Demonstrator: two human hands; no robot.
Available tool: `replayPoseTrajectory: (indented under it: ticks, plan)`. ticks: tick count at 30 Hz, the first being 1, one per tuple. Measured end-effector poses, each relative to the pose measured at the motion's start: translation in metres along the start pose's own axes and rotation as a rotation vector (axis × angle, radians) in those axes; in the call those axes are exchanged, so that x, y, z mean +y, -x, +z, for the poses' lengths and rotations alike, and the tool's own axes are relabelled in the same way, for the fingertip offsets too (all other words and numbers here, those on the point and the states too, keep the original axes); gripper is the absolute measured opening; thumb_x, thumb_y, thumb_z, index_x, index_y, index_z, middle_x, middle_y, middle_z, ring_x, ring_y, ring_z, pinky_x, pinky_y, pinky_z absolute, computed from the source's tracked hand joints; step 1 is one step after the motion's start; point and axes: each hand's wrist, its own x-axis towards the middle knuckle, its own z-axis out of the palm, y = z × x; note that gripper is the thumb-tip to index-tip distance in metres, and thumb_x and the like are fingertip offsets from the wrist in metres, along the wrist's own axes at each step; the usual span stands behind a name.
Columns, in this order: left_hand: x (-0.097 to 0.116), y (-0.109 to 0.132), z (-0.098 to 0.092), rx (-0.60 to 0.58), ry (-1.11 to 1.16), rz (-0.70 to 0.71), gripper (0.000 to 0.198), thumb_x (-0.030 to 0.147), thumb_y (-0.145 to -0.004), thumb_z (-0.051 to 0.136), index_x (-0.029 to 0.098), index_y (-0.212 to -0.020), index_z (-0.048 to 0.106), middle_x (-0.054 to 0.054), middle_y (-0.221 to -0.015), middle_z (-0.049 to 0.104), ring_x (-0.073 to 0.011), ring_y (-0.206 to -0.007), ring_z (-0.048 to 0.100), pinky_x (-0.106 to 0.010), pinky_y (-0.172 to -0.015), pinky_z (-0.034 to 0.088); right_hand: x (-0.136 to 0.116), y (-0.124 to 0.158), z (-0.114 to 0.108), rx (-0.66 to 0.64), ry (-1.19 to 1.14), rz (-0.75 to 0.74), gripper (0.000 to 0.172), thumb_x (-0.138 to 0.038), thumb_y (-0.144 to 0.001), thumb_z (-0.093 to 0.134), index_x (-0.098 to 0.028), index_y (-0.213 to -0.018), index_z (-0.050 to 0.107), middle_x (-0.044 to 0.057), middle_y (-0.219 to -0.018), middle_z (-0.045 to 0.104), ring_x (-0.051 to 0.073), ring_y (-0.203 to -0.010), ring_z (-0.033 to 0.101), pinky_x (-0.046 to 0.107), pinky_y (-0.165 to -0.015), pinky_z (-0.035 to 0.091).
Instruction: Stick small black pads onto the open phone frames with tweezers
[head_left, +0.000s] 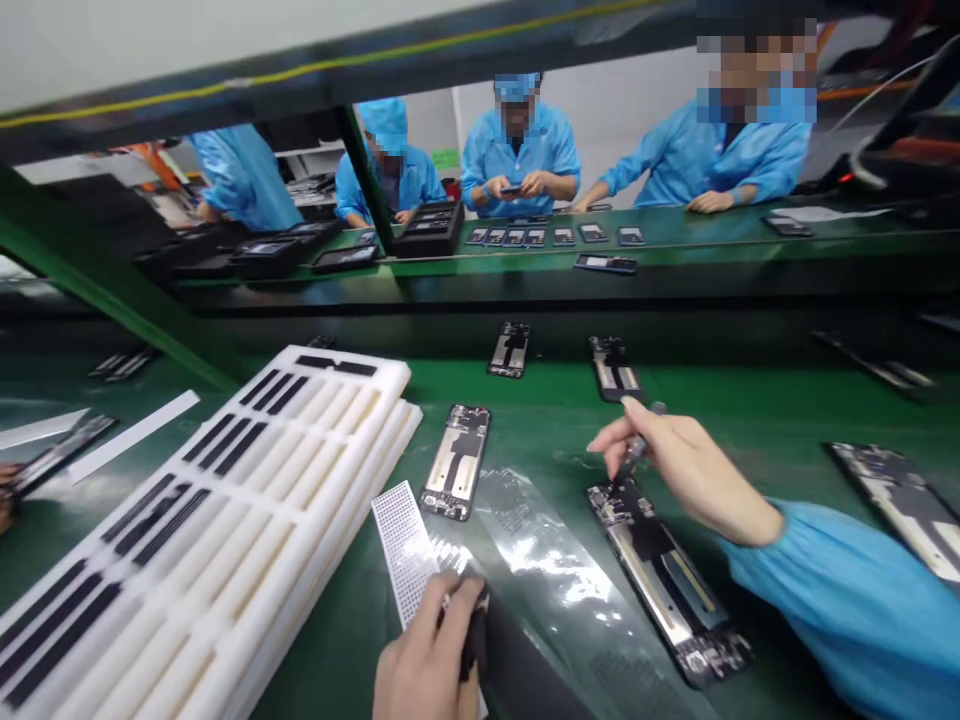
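Note:
At the bottom centre, my left hand [431,650] is closed on a dark phone frame [525,655], seen partly edge-on, with small parts showing at its end by the fingertips. My right hand [675,465] pinches slim grey tweezers [634,455]. Their tip points down at the upper end of an open phone frame [660,580] lying on the green bench. That frame shows a circuit board, dark film and silvery panels. Beside my left hand lies a white sheet of small dots [405,535]. A clear plastic sheet [551,560] lies between the hands.
White foam trays [330,490] with slots, some filled by black strips, are stacked on the left. More phone frames lie ahead [456,460] and right [900,500]. Co-workers in blue [521,150] sit across the bench. A green post [97,270] slants at left.

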Motion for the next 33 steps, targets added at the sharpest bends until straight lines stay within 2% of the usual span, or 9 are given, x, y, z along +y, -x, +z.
replayPoseTrajectory:
  ticks: [3, 6, 9, 13, 16, 20, 28, 31, 33]
  plan:
    - [-0.003, -0.010, -0.005, -0.074, -0.158, 0.071, 0.066, -0.004, -0.075, 0.038, 0.025, -0.130, 0.060, -0.009, -0.136, 0.064, -0.0184, -0.091, 0.076, -0.023, -0.058, 0.057, 0.007, -0.024, 0.033, -0.122, -0.011, 0.015, 0.071, -0.077, -0.091, 0.045, -0.015, -0.072, 0.072, 0.005, -0.053, 0.066, 0.014, -0.047, 0.060, 0.026, -0.051, 0.047]
    - [-0.006, -0.011, -0.009, -0.122, -0.213, 0.091, 0.068, -0.004, -0.074, 0.039, 0.021, -0.135, 0.058, -0.010, -0.143, 0.060, -0.0205, -0.101, 0.074, -0.026, -0.066, 0.060, 0.017, -0.031, 0.056, -0.287, -0.014, 0.037, 0.069, -0.076, -0.092, 0.043, -0.015, -0.074, 0.069, 0.007, -0.055, 0.070, 0.015, -0.050, 0.063, 0.027, -0.056, 0.051]
    - [-0.014, -0.001, -0.010, -0.133, -0.227, 0.169, 0.065, -0.001, -0.077, 0.040, 0.017, -0.138, 0.055, -0.013, -0.144, 0.060, -0.0218, -0.106, 0.073, -0.028, -0.076, 0.062, 0.023, -0.016, 0.067, -0.432, -0.003, 0.060, 0.055, -0.069, -0.090, 0.056, -0.016, -0.080, 0.067, 0.006, -0.066, 0.075, 0.017, -0.060, 0.069, 0.029, -0.062, 0.054]
    - [-0.021, 0.024, -0.015, -0.176, -0.224, 0.301, 0.062, 0.001, -0.082, 0.040, 0.013, -0.141, 0.051, -0.015, -0.139, 0.064, -0.0207, -0.104, 0.073, -0.024, -0.073, 0.061, 0.027, 0.013, 0.075, -0.588, 0.130, -0.007, 0.034, -0.050, -0.097, 0.058, -0.019, -0.087, 0.070, 0.003, -0.077, 0.078, 0.018, -0.070, 0.073, 0.028, -0.064, 0.053]
    - [-0.019, 0.035, -0.020, -0.217, -0.221, 0.217, 0.069, -0.002, -0.078, 0.039, 0.013, -0.145, 0.048, -0.015, -0.145, 0.059, -0.0204, -0.105, 0.073, -0.023, -0.070, 0.061, 0.027, 0.018, 0.083, -0.568, 0.263, -0.172, 0.030, -0.040, -0.103, 0.050, -0.021, -0.091, 0.070, 0.001, -0.084, 0.078, 0.016, -0.075, 0.072, 0.027, -0.068, 0.050]
    - [-0.013, 0.030, -0.022, -0.238, -0.243, 0.081, 0.087, -0.003, -0.066, 0.041, 0.016, -0.151, 0.041, -0.013, -0.157, 0.044, -0.0223, -0.111, 0.071, -0.025, -0.069, 0.062, 0.025, 0.011, 0.100, -0.555, 0.274, -0.278, 0.028, -0.035, -0.104, 0.049, -0.021, -0.090, 0.069, 0.001, -0.087, 0.076, 0.015, -0.078, 0.070, 0.026, -0.070, 0.049]
    - [-0.012, 0.022, -0.017, -0.295, -0.273, 0.059, 0.084, -0.004, -0.068, 0.040, 0.019, -0.149, 0.046, -0.012, -0.158, 0.043, -0.0233, -0.092, 0.076, -0.030, -0.053, 0.059, 0.036, 0.010, 0.125, -0.580, 0.230, -0.229, 0.026, -0.032, -0.103, 0.050, -0.020, -0.094, 0.071, 0.002, -0.087, 0.077, 0.016, -0.079, 0.073, 0.026, -0.071, 0.052]
    - [-0.011, 0.022, -0.016, -0.221, -0.157, -0.028, 0.070, -0.001, -0.078, 0.042, 0.023, -0.143, 0.053, -0.013, -0.155, 0.048, -0.0254, -0.093, 0.075, -0.030, -0.056, 0.059, 0.026, 0.010, 0.120, -0.577, 0.157, -0.191, 0.037, -0.038, -0.105, 0.045, -0.019, -0.093, 0.074, 0.004, -0.088, 0.078, 0.018, -0.085, 0.076, 0.026, -0.074, 0.059]
    - [-0.004, 0.018, -0.018, -0.103, 0.169, -0.240, 0.045, 0.014, -0.090, 0.053, 0.027, -0.133, 0.058, -0.012, -0.143, 0.061, -0.0230, -0.086, 0.075, -0.028, -0.059, 0.059, 0.009, 0.012, 0.111, -0.514, 0.101, -0.179, 0.043, -0.044, -0.104, 0.047, -0.021, -0.087, 0.079, 0.006, -0.096, 0.079, 0.020, -0.092, 0.076, 0.027, -0.078, 0.062]
